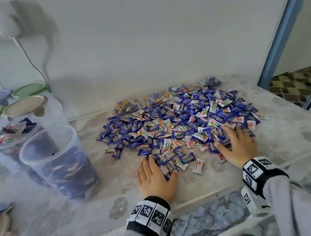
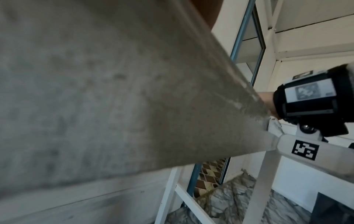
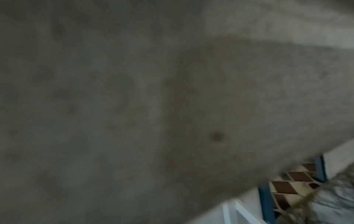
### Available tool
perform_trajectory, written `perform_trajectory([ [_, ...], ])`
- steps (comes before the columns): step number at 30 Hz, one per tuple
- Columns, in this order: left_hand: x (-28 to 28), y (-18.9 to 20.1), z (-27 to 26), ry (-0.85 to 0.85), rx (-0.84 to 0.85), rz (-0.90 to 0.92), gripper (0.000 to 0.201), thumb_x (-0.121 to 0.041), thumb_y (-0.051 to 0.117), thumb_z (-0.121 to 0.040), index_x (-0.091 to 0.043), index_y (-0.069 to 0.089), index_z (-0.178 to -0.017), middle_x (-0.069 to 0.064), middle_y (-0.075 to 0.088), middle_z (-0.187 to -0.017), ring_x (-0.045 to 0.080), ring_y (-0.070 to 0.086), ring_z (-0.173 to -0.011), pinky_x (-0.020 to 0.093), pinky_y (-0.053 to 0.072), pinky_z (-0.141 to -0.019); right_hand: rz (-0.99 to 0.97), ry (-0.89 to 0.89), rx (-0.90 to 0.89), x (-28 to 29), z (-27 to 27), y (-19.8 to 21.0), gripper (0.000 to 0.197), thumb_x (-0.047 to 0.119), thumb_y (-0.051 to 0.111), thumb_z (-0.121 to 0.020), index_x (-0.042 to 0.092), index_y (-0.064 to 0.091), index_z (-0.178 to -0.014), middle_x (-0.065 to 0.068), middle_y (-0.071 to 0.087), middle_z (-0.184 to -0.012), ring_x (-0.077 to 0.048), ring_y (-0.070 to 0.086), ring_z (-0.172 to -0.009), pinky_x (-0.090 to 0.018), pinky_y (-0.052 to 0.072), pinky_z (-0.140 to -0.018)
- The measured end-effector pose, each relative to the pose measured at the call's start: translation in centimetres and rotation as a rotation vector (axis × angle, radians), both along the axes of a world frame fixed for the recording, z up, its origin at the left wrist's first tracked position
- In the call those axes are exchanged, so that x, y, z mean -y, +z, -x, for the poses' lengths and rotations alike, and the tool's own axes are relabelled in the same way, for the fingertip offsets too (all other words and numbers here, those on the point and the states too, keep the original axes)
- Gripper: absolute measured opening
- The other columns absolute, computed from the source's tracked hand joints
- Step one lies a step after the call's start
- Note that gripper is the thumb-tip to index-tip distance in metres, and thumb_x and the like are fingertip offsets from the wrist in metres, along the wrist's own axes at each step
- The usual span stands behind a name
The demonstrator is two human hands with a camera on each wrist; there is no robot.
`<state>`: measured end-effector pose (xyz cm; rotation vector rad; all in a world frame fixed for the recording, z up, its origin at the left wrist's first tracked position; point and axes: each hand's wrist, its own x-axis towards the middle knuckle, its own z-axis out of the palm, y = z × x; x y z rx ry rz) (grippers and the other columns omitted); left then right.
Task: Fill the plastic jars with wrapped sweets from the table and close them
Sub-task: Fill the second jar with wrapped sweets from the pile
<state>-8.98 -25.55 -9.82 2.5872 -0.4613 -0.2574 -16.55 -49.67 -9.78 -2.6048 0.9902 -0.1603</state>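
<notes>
While the wrapped sweets (image 1: 180,122) lie heaped at centre frame on the table (image 1: 289,136), the left hand (image 1: 156,177) and right hand (image 1: 237,145) rest flat on the heap's lower edge, fingers spread, gripping nothing, with the open plastic jar (image 1: 59,162) at left.

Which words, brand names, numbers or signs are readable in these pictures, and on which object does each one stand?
No text can be read with confidence.
Wrapped sweets: green oval logos on the white wrappers, letters too small and blurred.
Left hand wristband: black-and-white square marker codes, no letters.
Right hand wristband: the same kind of codes; a small label there is blurred.
</notes>
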Motion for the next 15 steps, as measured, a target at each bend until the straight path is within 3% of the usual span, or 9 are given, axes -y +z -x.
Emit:
perform_trajectory([
  [4,0.5,-0.2,0.3,0.008,0.032,-0.003,0.085,-0.055,0.043,-0.089,-0.012,0.000,-0.149,0.004,-0.002,-0.158,0.018,-0.003,-0.145,0.034,-0.008,-0.115,-0.069,0.150,0.108,-1.5,-0.6,-0.9,0.065,0.064,0.045,-0.084,0.036,0.032,-0.142,-0.014,0.022,-0.155,-0.032,0.019,-0.143,-0.050,0.023,-0.114],
  [8,1.8,-0.4,0.9,0.027,0.039,0.035,0.091,-0.064,0.040,-0.083,-0.015,0.000,-0.149,0.005,-0.006,-0.158,0.019,-0.005,-0.145,0.035,-0.007,-0.115,-0.046,0.343,0.140,-2.7,-0.3,-0.9,0.081,0.076,0.029,-0.071,0.036,0.035,-0.142,-0.006,0.028,-0.154,-0.028,0.022,-0.143,-0.044,0.022,-0.113],
  [11,3.3,-0.7,1.5,0.009,0.047,0.040,0.102,-0.077,0.022,-0.065,-0.025,-0.006,-0.148,0.008,-0.012,-0.157,0.023,-0.008,-0.145,0.038,-0.006,-0.115,0.063,0.353,0.093,-2.2,0.0,-0.5,0.089,0.084,0.021,-0.063,0.046,0.027,-0.143,0.000,0.004,-0.160,-0.030,0.005,-0.146,-0.054,0.015,-0.115],
  [13,4.3,-1.0,2.0,-0.014,0.077,0.003,0.099,-0.079,0.020,-0.065,-0.031,-0.008,-0.147,0.009,-0.015,-0.156,0.026,-0.011,-0.144,0.040,-0.007,-0.115,0.049,0.349,0.034,-1.3,0.0,-0.4,0.099,0.096,0.015,-0.051,0.056,0.015,-0.142,0.002,-0.014,-0.159,-0.033,-0.010,-0.145,-0.060,0.008,-0.114],
  [15,5.1,-1.2,2.4,-0.024,0.108,-0.022,0.100,-0.082,0.009,-0.059,-0.038,-0.008,-0.146,0.009,-0.014,-0.156,0.026,-0.012,-0.144,0.041,-0.009,-0.114,0.028,0.396,-0.036,-0.5,0.0,-0.4,0.105,0.104,0.004,-0.038,0.064,0.000,-0.135,0.003,-0.020,-0.158,-0.037,-0.016,-0.144,-0.063,0.005,-0.112],
])
